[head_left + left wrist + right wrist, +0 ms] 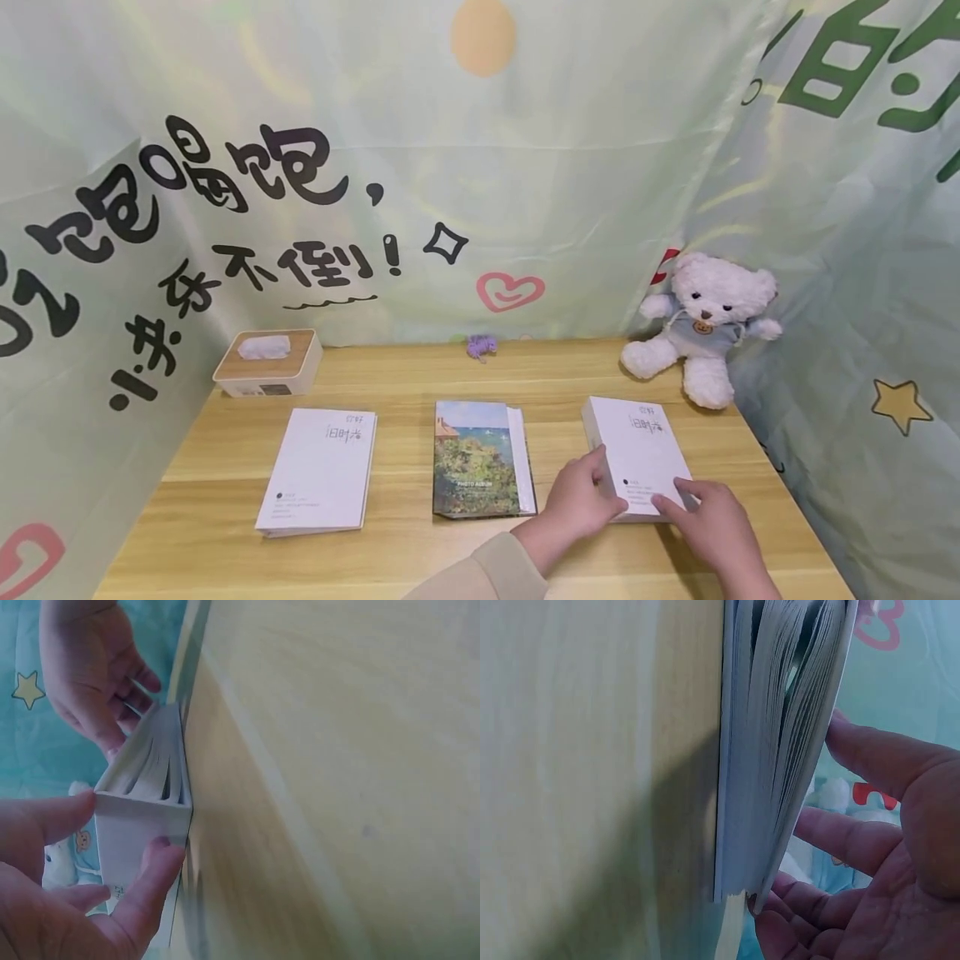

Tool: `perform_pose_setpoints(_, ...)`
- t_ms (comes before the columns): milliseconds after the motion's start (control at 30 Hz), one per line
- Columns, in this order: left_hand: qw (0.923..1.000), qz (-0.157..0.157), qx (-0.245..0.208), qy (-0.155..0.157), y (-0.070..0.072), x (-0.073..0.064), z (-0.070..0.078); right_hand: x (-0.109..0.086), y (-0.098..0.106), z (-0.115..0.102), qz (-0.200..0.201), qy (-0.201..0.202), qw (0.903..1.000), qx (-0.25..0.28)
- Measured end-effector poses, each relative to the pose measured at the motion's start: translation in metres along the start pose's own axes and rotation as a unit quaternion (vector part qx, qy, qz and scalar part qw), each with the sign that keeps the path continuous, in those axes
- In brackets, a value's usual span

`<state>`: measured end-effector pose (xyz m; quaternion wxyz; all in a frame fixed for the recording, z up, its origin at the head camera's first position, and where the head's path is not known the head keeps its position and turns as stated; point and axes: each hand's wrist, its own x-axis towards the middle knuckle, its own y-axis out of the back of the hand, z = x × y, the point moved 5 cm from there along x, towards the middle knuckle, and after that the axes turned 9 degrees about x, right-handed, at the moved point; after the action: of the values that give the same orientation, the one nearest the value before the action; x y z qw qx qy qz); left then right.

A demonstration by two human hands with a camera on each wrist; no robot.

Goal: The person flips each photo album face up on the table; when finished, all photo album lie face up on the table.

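Observation:
A thick white photo album [643, 454] with handwritten-style characters on its cover lies at the right of the table. My left hand [581, 497] holds its lower left corner, thumb at the front cover's edge and a finger [161, 862] along the spine. On the other side, my right hand [708, 521] has its thumb on the cover, while other fingertips [769, 911] grip the cover's free edge. White pages [780, 712] show between the covers, slightly fanned. A picture-covered photo album [476, 458] lies left of my left hand.
Another white album [318, 471] lies on the left of the wooden table [405, 567]. A tissue box [267, 362] stands at the back left, a small purple toy [482, 346] at the back middle. A white teddy bear [705, 329] sits behind the held album, against the cloth backdrop.

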<state>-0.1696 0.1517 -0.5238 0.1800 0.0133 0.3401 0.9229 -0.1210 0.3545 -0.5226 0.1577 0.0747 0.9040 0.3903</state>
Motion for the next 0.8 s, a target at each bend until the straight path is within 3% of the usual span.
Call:
perform_pose_setpoints(167, 0.9999, -0.008, 0.003, 0.008, -0.003, 0.002, 0.000, 0.001, 0.001, 0.000, -0.002, -0.011, 0.9999, -0.002)
perform_pose_setpoints(367, 0.9994, -0.012, -0.023, 0.021, -0.005, 0.003, -0.004, 0.001, -0.002, -0.006, -0.002, 0.017, 0.9997, -0.015)
perform_pose_setpoints(600, 0.9994, -0.022, -0.027, 0.008, -0.002, 0.007, -0.009, 0.004, -0.004, -0.009, -0.005, 0.024, 0.9995, -0.019)
perform_pose_setpoints(700, 0.9989, -0.028, -0.036, 0.013, 0.005, 0.003, -0.013, 0.003, -0.005, -0.009, -0.012, 0.023, 0.9995, -0.019)
perform_pose_setpoints(800, 0.9995, -0.028, -0.012, -0.003, 0.024, -0.008, -0.016, 0.001, -0.004, -0.012, -0.011, 0.023, 0.9994, -0.023)
